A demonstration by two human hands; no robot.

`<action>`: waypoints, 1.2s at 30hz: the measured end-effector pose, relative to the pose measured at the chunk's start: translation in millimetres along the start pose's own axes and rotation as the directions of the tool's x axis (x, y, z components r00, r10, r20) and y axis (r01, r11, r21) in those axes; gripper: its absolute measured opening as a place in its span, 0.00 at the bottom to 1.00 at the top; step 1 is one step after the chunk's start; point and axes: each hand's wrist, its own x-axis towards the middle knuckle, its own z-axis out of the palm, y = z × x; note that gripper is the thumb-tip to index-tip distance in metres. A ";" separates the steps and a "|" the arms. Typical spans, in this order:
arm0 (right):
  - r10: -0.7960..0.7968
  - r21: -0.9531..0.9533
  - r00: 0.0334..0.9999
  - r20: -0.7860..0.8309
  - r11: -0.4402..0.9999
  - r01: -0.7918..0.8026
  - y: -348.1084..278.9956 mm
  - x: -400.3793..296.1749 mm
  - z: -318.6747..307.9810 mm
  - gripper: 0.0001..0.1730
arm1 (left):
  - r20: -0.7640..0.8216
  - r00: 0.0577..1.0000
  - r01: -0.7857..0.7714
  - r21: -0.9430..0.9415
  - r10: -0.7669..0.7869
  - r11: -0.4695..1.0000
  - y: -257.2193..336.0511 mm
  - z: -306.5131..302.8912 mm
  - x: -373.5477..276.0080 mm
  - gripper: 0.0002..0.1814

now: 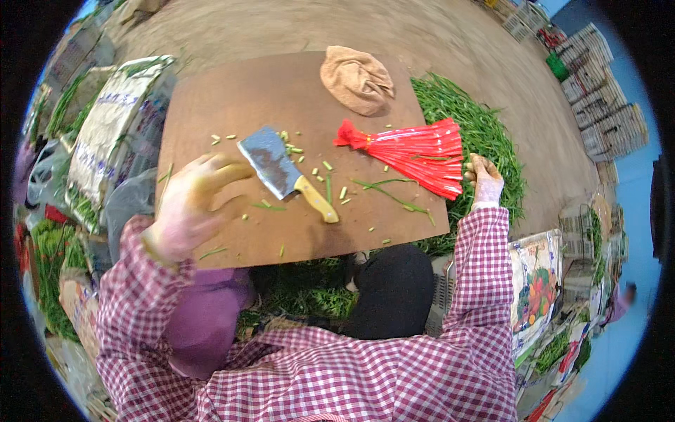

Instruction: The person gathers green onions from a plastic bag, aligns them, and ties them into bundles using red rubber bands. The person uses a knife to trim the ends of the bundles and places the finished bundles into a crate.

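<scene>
My left hand [203,198], slightly blurred, hovers at the left of a brown board tabletop [237,95]. Its fingers are apart and hold nothing. Just right of it lies a cleaver [274,163] with a dark-stained blade and a yellow handle. My right hand [484,176] is past the board's right edge, by the fanned ends of a bundle of red plastic strips [416,153]. Its fingers are curled, and whether they grip a strip is hidden. A yellow band ties the bundle near its gathered end. Cut green stem pieces [327,165] are scattered around the cleaver.
A crumpled tan cloth [358,79] lies at the board's far side. Long green leafy stalks [464,111] are heaped beyond the right edge. White sacks [103,132] and greens crowd the left. Stacked crates [590,89] stand at far right, and a printed bag [535,285] is near my right sleeve.
</scene>
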 end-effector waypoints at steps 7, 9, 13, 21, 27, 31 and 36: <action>0.015 -0.007 0.997 -0.074 1.000 -0.016 37.6 56.8 -24.9 0.08 | 0.143 0.968 -0.234 0.226 0.206 0.946 25.6 179.6 162.4 0.36; -0.065 -0.039 0.996 -0.060 0.997 0.062 52.0 66.5 -25.0 0.08 | 0.168 0.972 -0.209 0.289 0.166 0.934 24.3 218.5 178.8 0.40; -0.082 -0.290 0.994 0.077 0.952 0.101 60.5 61.6 -18.2 0.16 | 0.254 0.965 -0.172 0.420 0.066 0.891 14.0 258.2 185.8 0.44; -0.096 -0.717 0.995 -0.028 0.696 0.047 40.0 45.2 1.3 0.16 | 0.282 0.959 -0.175 0.519 0.026 0.837 18.3 269.4 188.1 0.45; -0.127 -0.417 0.983 0.131 0.893 0.171 72.2 52.3 -14.6 0.14 | 0.339 0.941 -0.207 0.600 -0.012 0.773 15.0 269.4 191.6 0.43; -0.125 -0.611 0.980 0.152 0.768 0.193 46.1 32.3 -14.2 0.14 | 0.373 0.927 -0.214 0.595 -0.031 0.775 18.2 262.9 191.6 0.43; -0.211 -0.792 0.962 0.176 0.550 0.265 50.9 32.2 -26.3 0.16 | 0.422 0.907 -0.274 0.595 -0.004 0.756 16.6 247.7 183.1 0.52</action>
